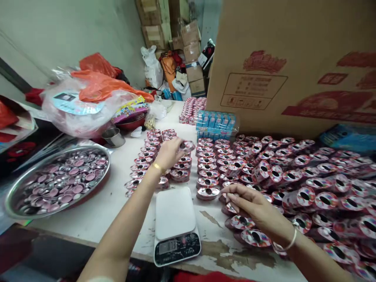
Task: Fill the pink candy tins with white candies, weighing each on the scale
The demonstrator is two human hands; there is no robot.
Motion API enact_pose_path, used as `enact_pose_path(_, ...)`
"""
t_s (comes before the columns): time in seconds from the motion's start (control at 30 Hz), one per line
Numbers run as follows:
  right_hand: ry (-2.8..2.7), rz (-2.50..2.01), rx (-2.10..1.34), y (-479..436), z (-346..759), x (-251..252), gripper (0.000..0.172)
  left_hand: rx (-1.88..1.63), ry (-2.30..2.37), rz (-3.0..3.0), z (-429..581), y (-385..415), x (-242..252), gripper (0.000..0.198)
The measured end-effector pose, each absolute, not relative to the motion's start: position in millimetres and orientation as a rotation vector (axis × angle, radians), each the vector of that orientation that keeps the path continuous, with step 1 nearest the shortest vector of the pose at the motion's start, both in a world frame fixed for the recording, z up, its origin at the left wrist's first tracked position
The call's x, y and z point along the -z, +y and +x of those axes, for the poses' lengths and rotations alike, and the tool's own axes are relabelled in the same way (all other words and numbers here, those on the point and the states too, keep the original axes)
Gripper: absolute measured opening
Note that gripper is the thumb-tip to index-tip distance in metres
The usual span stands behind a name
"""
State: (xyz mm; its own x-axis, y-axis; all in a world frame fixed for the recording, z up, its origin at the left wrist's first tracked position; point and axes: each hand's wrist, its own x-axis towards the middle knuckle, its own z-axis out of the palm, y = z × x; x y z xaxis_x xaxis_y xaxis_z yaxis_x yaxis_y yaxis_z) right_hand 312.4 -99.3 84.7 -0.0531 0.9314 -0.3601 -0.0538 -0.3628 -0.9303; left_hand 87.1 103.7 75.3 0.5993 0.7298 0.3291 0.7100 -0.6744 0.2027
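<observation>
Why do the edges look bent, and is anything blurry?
Head view: wide lens bows the big brown cardboard box; glare on the rim of the round steel tray; the left hand gripping a small pink tin looks slightly smeared.

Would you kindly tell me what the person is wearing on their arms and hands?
Both forearms are bare, with no gloves and no sleeves reaching them. The left hand has a thin gold-coloured bracelet at its wrist. The right hand has a slim, whitish bangle at its wrist. No rings or watch can be made out.
</observation>
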Motion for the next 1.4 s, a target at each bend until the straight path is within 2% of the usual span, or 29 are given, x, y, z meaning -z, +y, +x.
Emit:
enact_pose_path(0.2, -0.8, -1.51, -1.448, -122.8, 353.1, -70.6, 0.038, -0.349, 1.268, 2.758, 130.6, 198.6, -46.3, 0.019)
enact_pose_path(0.37, -0.612, -1.51, -1.4, -138.8, 376.5, -63.5, 0.039, -0.133, 1.188, 2.699, 129.7, 216.0, -27.4, 0.029)
enact_pose_path(0.47, -0.526, -1.482, -1.428, -142.6, 379.0, -64.8, 0.037, -0.175, 1.064, 2.731, 132.2, 189.7, -39.7, 0.037)
enact_pose_path(0.57, -0.483, -1.408, -1.487, -145.4, 374.8, -62.3, 0.031, -0.182, 0.768, 2.784, 139.8, 126.8, -48.5, 0.029)
enact_pose_path(0.67, -0.486, -1.326, -1.579, -148.6, 365.3, -55.1, 0.027, -0.162, 0.413, 2.916, 148.8, 51.8, -32.9, 0.028)
enact_pose_path(0.8, -0.527, -1.203, -1.724, -153.5, 347.1, -47.9, 0.028, -0.256, 0.723, 3.028, 157.1, -10.1, 1.0, 0.009)
enact_pose_path(0.9, -0.507, -1.149, -1.797, -159.3, 334.6, -46.3, 0.029, -0.353, 0.857, 3.003, 149.9, -27.7, -4.2, 0.012)
enact_pose_path(1.1, -0.295, -1.112, -1.869, -174.6, 316.5, -35.8, 0.022, -0.329, 0.959, 2.802, 86.2, -49.9, -52.8, 0.011)
enact_pose_path(1.3, -0.304, -1.133, -1.987, -178.4, 296.8, -21.5, 0.022, -0.284, 1.114, 2.73, 41.4, -60.5, -32.6, 0.01)
enact_pose_path(1.4, -0.339, -1.115, -2.009, -177.4, 290.4, -18.2, 0.022, -0.408, 1.102, 2.64, 33.9, -64.8, -24.4, 0.016)
